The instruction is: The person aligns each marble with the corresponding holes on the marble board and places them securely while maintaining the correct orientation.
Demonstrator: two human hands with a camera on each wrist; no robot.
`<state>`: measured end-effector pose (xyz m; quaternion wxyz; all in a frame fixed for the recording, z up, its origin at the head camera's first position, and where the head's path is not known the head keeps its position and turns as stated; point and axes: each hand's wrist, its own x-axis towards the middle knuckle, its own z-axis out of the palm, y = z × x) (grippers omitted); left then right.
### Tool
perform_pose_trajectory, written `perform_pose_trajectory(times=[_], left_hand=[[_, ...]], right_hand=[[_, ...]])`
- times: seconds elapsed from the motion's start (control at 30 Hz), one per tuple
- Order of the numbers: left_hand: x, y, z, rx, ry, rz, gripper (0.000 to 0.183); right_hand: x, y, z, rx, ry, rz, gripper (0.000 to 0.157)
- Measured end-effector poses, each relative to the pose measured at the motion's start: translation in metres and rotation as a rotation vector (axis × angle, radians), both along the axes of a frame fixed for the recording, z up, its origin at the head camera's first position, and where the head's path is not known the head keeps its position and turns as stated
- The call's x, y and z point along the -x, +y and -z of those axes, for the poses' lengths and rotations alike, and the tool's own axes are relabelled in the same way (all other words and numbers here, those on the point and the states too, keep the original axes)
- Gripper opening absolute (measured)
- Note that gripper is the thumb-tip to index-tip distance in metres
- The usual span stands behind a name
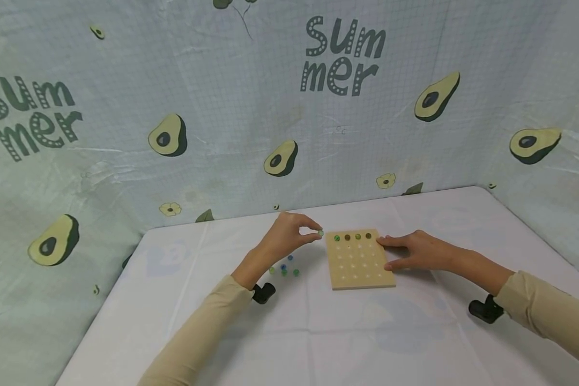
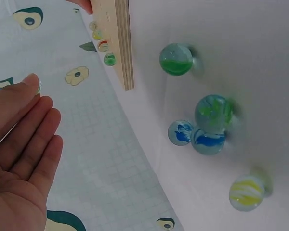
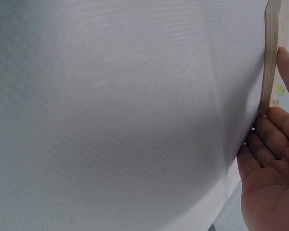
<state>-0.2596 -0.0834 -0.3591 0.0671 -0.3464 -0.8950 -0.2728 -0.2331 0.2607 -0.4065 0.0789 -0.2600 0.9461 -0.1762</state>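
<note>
Between thumb and forefinger my left hand (image 1: 287, 232) pinches a small glass marble (image 1: 320, 232), held just off the left far corner of a square wooden board (image 1: 359, 273). The board has rows of shallow hollows. A row of several coloured marbles (image 1: 358, 236) lies along its far edge. My right hand (image 1: 422, 251) touches the board's right side, fingertips at the far corner and thumb lower down. In the right wrist view the fingers (image 3: 269, 137) are fairly straight at the board's edge. The left wrist view shows most of the held marble hidden behind the thumb.
Several loose marbles, among them a green one (image 2: 176, 59) and a yellow-striped one (image 2: 247, 193), lie on the white tablecloth (image 1: 366, 338) left of the board, under the left forearm. Behind the table hangs a cloth (image 1: 222, 107) printed with avocados.
</note>
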Motion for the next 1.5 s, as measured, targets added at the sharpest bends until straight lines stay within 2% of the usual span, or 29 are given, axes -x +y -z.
perform_pose_trajectory(times=[0.3, 0.53, 0.8, 0.93, 1.17, 1.3, 1.5], left_hand=[[0.003, 0.004, 0.006, 0.012, -0.055, -0.038, 0.019], [0.006, 0.010, 0.009, 0.053, -0.137, -0.059, 0.019], [0.016, 0.020, 0.015, 0.116, -0.225, -0.053, 0.017], [0.017, 0.026, 0.014, 0.125, -0.268, -0.045, 0.017], [0.019, 0.036, 0.012, 0.133, -0.388, -0.016, 0.014], [0.021, 0.041, 0.012, 0.149, -0.399, -0.030, 0.012], [0.021, 0.047, 0.012, 0.148, -0.393, -0.105, 0.013]], right_hand=[[0.001, -0.002, 0.000, -0.012, -0.005, 0.014, 0.083], [0.001, -0.003, 0.001, -0.007, -0.016, 0.023, 0.084], [0.001, -0.002, 0.002, -0.007, -0.014, 0.009, 0.086], [0.001, -0.002, 0.002, -0.011, -0.011, 0.010, 0.087], [0.000, -0.003, 0.000, -0.010, -0.017, 0.015, 0.086], [-0.001, -0.003, -0.002, -0.011, -0.015, 0.013, 0.086], [-0.001, -0.004, -0.002, -0.015, -0.018, 0.015, 0.086]])
